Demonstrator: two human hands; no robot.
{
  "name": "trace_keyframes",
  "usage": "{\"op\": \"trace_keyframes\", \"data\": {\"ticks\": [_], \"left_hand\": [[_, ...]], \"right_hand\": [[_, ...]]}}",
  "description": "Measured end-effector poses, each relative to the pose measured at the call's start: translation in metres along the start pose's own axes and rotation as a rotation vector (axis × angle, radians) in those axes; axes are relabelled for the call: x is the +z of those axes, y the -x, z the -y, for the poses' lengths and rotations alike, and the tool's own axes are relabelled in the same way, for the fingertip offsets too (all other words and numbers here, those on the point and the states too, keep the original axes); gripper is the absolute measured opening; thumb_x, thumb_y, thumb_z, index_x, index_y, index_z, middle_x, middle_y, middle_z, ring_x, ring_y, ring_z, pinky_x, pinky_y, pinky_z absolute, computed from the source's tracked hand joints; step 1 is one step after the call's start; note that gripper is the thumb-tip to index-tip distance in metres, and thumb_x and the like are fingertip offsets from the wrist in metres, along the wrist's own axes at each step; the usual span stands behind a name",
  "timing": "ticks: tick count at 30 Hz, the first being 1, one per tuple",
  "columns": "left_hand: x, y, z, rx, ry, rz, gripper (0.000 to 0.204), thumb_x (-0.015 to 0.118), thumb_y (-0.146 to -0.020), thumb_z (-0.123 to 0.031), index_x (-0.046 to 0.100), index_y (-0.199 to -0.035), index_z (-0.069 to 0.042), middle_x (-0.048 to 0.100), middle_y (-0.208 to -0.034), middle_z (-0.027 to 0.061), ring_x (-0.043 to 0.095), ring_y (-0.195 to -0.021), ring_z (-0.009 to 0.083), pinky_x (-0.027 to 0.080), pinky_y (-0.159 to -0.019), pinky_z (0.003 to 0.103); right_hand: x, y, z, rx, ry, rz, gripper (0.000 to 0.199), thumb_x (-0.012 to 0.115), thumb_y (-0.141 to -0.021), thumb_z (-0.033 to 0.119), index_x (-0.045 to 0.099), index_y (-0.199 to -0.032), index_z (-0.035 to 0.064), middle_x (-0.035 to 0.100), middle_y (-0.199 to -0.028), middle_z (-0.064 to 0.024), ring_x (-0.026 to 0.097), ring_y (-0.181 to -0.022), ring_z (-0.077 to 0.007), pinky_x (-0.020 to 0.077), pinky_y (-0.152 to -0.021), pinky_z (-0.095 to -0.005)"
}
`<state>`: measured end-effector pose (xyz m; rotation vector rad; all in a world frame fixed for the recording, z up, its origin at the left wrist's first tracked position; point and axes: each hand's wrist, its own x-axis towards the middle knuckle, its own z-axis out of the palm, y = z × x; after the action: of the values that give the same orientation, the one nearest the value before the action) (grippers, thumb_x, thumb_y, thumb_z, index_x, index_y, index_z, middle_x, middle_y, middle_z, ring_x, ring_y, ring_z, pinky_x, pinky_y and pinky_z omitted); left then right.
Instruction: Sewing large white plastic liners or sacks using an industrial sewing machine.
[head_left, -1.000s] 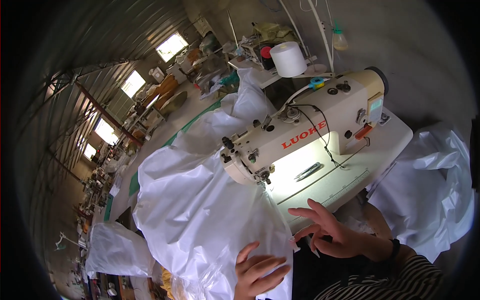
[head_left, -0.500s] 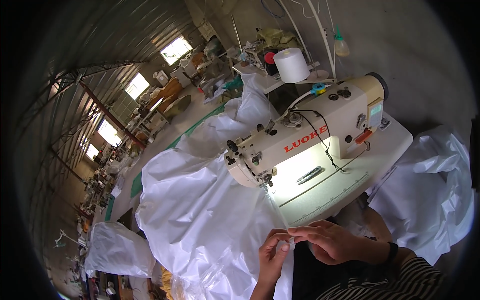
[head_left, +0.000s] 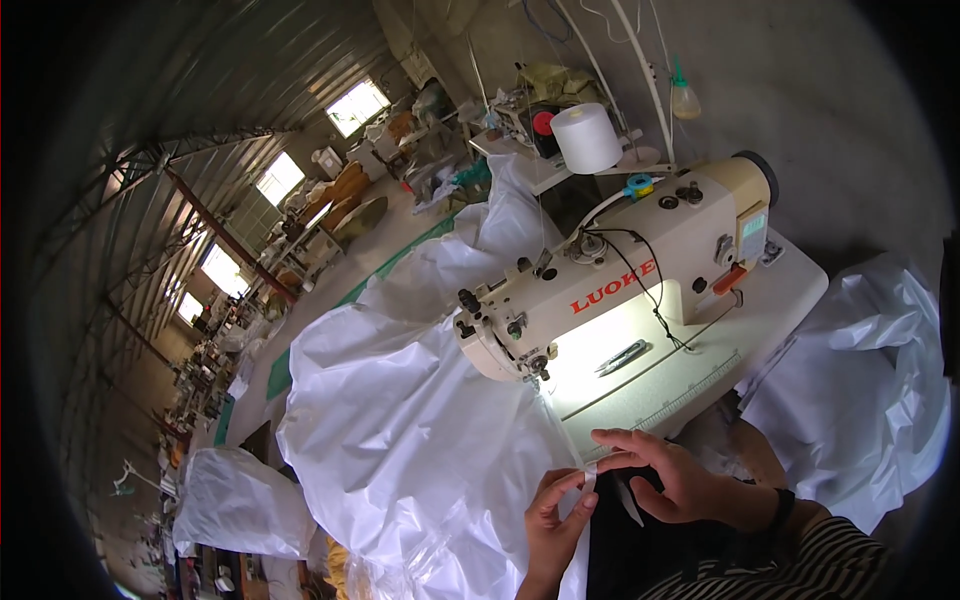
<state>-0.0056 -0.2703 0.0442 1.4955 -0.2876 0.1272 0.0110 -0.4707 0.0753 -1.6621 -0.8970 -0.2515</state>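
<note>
My left hand (head_left: pixel 557 522) is closed in a pinch on a narrow white strip (head_left: pixel 590 478) at the front corner of the machine bed. My right hand (head_left: pixel 672 482) reaches in from the right with fingers stretched and thumb apart. Its fingertips are beside the strip, and whether they touch it I cannot tell. A white tail (head_left: pixel 630 503) hangs below the right fingers. Large white shiny sheeting (head_left: pixel 400 400) drapes left of the hands, running up to the needle area of the sewing machine (head_left: pixel 620 270). Small metal thread snips (head_left: pixel 622 357) lie on the lit bed.
More white sheeting (head_left: pixel 850 380) is heaped right of the machine. A white thread cone (head_left: pixel 585 138) stands behind it, and a green-tipped oil bottle (head_left: pixel 684 98) hangs at the wall. A clear plastic-like bundle (head_left: pixel 240 500) lies at the lower left.
My right fingers have lifted and spread away from the left fingertips, baring the white strip and the tail. The left hand still pinches, shifted slightly right. The view has tilted a little.
</note>
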Motion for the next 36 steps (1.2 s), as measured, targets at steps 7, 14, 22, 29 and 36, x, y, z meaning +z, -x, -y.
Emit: {"op": "trace_keyframes", "data": {"ticks": [7, 14, 22, 29, 36], "left_hand": [[-0.002, 0.012, 0.012, 0.016, 0.013, -0.015, 0.020, 0.069, -0.084, 0.007, 0.068, -0.102, -0.002, 0.066, -0.099, 0.0064, 0.059, -0.096, 0.0158, 0.041, -0.099, 0.032], [0.005, 0.019, 0.008, -0.060, 0.066, -0.038, 0.016, 0.067, -0.087, 0.006, 0.068, -0.101, -0.001, 0.067, -0.099, 0.0073, 0.061, -0.098, 0.0167, 0.041, -0.101, 0.034], [0.005, 0.021, 0.012, -0.011, 0.010, -0.029, 0.018, 0.066, -0.087, 0.008, 0.068, -0.102, -0.001, 0.068, -0.097, 0.0078, 0.063, -0.098, 0.0183, 0.042, -0.101, 0.034], [0.016, 0.022, 0.003, 0.037, 0.062, -0.034, 0.016, 0.065, -0.089, 0.006, 0.067, -0.104, 0.001, 0.066, -0.092, 0.0109, 0.066, -0.091, 0.0201, 0.050, -0.086, 0.030], [0.020, 0.021, -0.006, -0.024, 0.181, -0.029, 0.015, 0.065, -0.091, 0.001, 0.068, -0.106, 0.003, 0.065, -0.089, 0.0098, 0.065, -0.083, 0.0166, 0.051, -0.074, 0.026]], "right_hand": [[-0.003, 0.000, 0.007, 0.083, 0.016, 0.029, 0.058, 0.045, -0.090, 0.003, 0.027, -0.146, -0.0024, 0.045, -0.146, -0.0210, 0.063, -0.117, -0.0295, 0.0364, -0.109, -0.0420], [-0.003, 0.003, 0.007, 0.075, 0.127, 0.054, 0.067, 0.047, -0.082, -0.004, 0.028, -0.146, 0.0014, 0.041, -0.150, -0.0170, 0.053, -0.128, -0.0266, 0.0368, -0.109, -0.0454], [0.001, 0.004, 0.001, -0.041, 0.275, 0.018, 0.055, 0.054, -0.082, -0.005, 0.038, -0.134, 0.0020, 0.044, -0.147, -0.0148, 0.061, -0.117, -0.0253, 0.0414, -0.104, -0.0456], [0.007, 0.012, -0.010, -0.177, 0.412, -0.007, 0.052, 0.063, -0.080, -0.003, 0.040, -0.126, 0.0058, 0.043, -0.148, -0.0148, 0.066, -0.098, -0.0222, 0.0395, -0.107, -0.0457], [0.008, 0.014, -0.011, -0.284, 0.477, -0.046, 0.038, 0.066, -0.080, 0.001, 0.048, -0.113, 0.0085, 0.044, -0.148, -0.0105, 0.065, -0.099, -0.0166, 0.0332, -0.112, -0.0413]]}}
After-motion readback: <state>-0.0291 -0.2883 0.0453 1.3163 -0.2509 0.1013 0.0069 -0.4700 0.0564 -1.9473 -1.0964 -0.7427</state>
